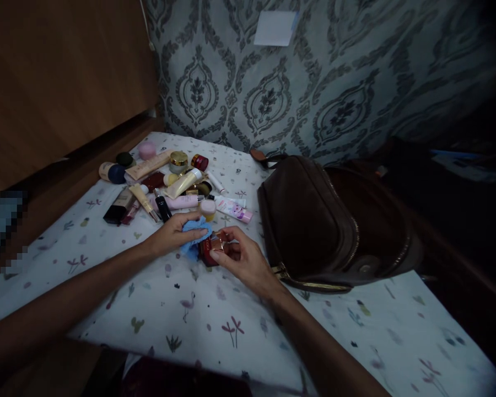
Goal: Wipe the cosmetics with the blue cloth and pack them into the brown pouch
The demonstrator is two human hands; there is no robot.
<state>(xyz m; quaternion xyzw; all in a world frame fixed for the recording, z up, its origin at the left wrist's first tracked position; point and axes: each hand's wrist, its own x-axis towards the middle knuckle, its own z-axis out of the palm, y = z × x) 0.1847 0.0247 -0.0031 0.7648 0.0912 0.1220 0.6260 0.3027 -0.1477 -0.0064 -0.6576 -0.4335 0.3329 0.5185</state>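
Note:
My left hand [181,230] is closed on a blue cloth [191,248], which is bunched against a dark red perfume bottle [206,252]. Fingers of my right hand [243,255] grip the bottle near its shiny cap end, just above the table. Part of the bottle is covered by the cloth and fingers. Right behind my hands stands a small jar with a pale pink lid [208,208]. A black slim bottle [162,205] lies close to my left hand, and a white and pink tube [234,209] lies beyond my right.
Several cosmetics, including a beige tube [150,165], a gold-lidded jar [178,161] and a foundation bottle [119,205], are heaped at the back left. A brown leather bag [301,220] stands on the right of the patterned tablecloth [161,325]. A wooden panel [66,82] rises at left.

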